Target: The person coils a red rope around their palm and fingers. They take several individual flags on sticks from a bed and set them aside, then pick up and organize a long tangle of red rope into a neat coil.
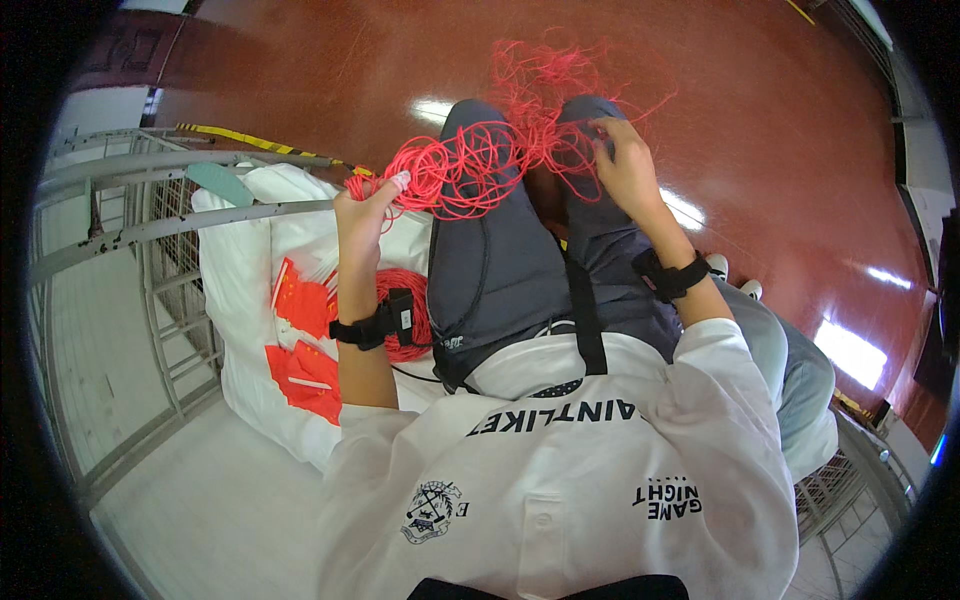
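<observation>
A tangled bundle of thin red cord (461,172) stretches over the thighs of my dark trousers. My left hand (364,214) grips its left end, the thumb, with a whitish wrap near its tip, pressed on the loops. At the right edge of the tangle is my right hand (626,165), its fingers bent and the tips at the outer loops. Whether a strand is pinched between them is unclear. Past my knees, looser strands of the same cord (544,71) hang down toward the floor. Beside my left thigh lies a wound coil of red cord (403,311), partly behind my left forearm.
Small red flags (304,300) with white sticks lie on a white cloth sack (232,270) at my left. Grey metal rails (180,223) run alongside. A person's leg in grey trousers (799,375) is close on my right. The floor (780,150) is glossy reddish-brown.
</observation>
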### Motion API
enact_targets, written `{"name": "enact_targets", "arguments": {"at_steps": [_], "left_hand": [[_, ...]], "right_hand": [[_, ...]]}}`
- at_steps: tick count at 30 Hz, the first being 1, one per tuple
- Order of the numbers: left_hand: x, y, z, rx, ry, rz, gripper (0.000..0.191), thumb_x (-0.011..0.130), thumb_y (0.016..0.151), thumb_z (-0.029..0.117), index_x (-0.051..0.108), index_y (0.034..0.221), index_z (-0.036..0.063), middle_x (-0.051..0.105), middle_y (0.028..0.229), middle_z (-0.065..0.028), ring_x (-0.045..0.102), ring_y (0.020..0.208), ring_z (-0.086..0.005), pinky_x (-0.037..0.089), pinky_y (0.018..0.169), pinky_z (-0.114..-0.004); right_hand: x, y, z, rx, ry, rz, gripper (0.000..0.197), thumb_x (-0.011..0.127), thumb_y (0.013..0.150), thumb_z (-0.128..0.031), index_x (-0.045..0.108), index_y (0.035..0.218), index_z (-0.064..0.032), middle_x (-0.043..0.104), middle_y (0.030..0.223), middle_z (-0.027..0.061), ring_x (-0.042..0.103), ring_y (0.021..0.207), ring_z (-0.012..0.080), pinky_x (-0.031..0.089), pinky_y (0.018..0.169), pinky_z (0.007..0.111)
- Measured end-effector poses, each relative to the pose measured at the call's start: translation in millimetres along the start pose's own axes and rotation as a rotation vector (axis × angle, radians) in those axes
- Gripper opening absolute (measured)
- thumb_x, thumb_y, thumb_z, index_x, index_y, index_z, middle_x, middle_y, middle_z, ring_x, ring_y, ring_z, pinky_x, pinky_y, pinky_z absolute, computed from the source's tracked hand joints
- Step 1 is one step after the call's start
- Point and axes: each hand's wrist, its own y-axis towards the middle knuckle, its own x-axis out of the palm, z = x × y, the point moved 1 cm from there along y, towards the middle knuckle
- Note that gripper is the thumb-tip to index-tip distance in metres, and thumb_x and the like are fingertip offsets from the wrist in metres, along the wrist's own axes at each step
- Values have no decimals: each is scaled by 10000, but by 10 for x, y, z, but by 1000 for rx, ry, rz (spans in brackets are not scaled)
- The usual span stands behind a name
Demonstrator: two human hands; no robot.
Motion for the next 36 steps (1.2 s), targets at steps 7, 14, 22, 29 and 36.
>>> {"name": "enact_targets", "arguments": {"at_steps": [7,14,22,29,36], "left_hand": [[-98,107,-135,-69,-10,93,172,720,686,181,579,666,85,487,588,66,386,491,-24,276,450,-195],[-284,210,-405,-162,-71,35,214,732,671,227,552,658,112,423,554,75,348,472,-30,255,433,-200],[-358,168,-468,-168,-7,-48,205,727,683,209,551,647,110,428,559,74,349,480,-33,266,445,-213],[-346,92,-462,-102,-11,-123,160,693,724,157,561,653,102,472,580,75,387,504,-25,293,462,-194],[-370,130,-578,-18,28,-191,150,679,742,152,558,666,107,466,588,85,363,503,-17,266,458,-202]], "right_hand": [[73,-17,58,376,226,-373,305,510,830,-134,523,1099,8,605,905,212,594,841,326,457,738,357],[98,-46,-136,275,213,-385,284,506,821,-92,529,1088,2,596,918,204,584,827,339,457,728,373],[188,65,-128,16,135,-114,191,544,776,-54,591,955,-6,583,978,182,543,922,340,447,783,366],[276,243,-212,-150,122,-380,170,562,748,-82,625,891,-16,594,988,137,535,970,289,423,842,368],[514,395,-228,-368,-226,-568,169,589,662,-69,650,820,-70,531,1100,99,475,1045,275,389,882,374]]}}
